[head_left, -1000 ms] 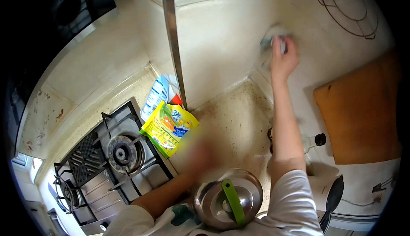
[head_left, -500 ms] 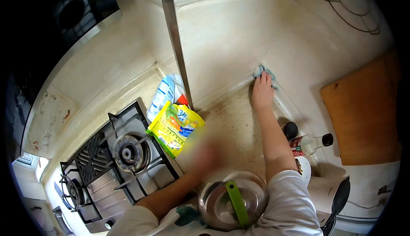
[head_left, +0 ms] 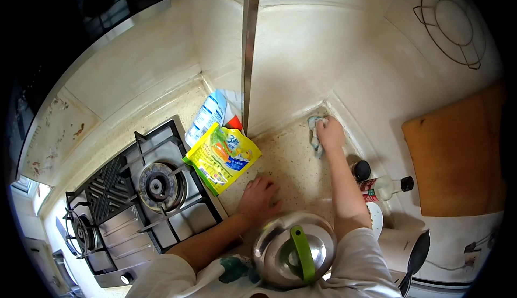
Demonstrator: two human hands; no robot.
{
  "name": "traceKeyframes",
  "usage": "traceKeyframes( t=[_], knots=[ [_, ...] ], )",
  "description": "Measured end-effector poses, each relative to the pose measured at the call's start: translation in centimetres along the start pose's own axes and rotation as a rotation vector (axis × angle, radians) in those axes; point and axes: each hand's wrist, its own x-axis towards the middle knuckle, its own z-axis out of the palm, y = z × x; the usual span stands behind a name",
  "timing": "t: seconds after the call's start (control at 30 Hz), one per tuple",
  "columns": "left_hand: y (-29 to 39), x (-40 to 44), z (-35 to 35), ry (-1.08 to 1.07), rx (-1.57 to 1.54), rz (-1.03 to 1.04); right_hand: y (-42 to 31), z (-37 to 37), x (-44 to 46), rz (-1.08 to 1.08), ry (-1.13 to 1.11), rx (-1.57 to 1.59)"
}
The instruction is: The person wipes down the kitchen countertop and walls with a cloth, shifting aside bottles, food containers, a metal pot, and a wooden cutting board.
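Observation:
My right hand (head_left: 330,134) is closed around a crumpled blue-grey cloth (head_left: 314,131), pressed to the speckled countertop (head_left: 291,152) near the back corner. Lower down, my left hand (head_left: 259,196) rests on the counter with its fingers apart and nothing in them. Just beyond that hand lies a yellow plastic packet (head_left: 223,159), with a blue-and-white packet (head_left: 207,119) behind it. A steel pot lid or kettle top with a green handle (head_left: 302,255) is close to my body, between my forearms.
A gas stove (head_left: 156,190) stands at the left. Beside my right forearm are a black-capped jar (head_left: 361,170), a glass bottle (head_left: 385,188) and a white plate (head_left: 376,220). A wooden board (head_left: 458,158) leans at the right; a wire rack (head_left: 452,23) hangs on the wall.
My right hand has drawn the cloth from the wall corner down onto the counter. My left hand, blurred before, now lies still on the counter. The view has shifted slightly.

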Motion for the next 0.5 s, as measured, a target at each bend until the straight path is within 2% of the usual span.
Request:
traceKeyframes(
  t=[0.07, 0.13, 0.17, 0.23, 0.27, 0.33, 0.4, 0.47, 0.5],
  knots=[
    [-0.1, -0.1, 0.2, 0.019, -0.015, 0.007, 0.1, 0.4, 0.0, 0.043, 0.075, 0.103],
    [0.0, -0.2, 0.1, 0.022, -0.015, 0.006, 1.3, 1.9, 1.2, -0.145, 0.509, 0.297],
    [0.1, -0.2, 0.1, 0.026, -0.016, 0.015, 0.9, 1.7, 1.6, -0.141, 0.499, 0.296],
    [0.2, 0.0, 0.1, 0.014, -0.004, 0.009, -0.2, 0.4, 2.7, -0.435, 0.588, 0.176],
    [0.2, 0.0, 0.1, 0.006, 0.008, 0.007, -0.1, 0.8, 3.0, -0.431, 0.587, 0.174],
    [0.1, 0.1, 0.1, -0.001, -0.004, 0.004, 0.2, 2.3, 3.3, -0.485, 0.435, -0.148],
    [0.0, -0.1, 0.2, -0.007, -0.018, -0.007, 0.2, 2.8, 2.7, -0.45, 0.414, -0.179],
    [-0.2, -0.2, 0.2, -0.004, -0.005, 0.008, 0.1, 2.7, 2.1, -0.347, 0.235, -0.194],
    [-0.3, -0.1, 0.3, -0.001, -0.003, 0.011, -0.1, 2.4, 2.1, -0.348, 0.24, -0.193]
  ],
)
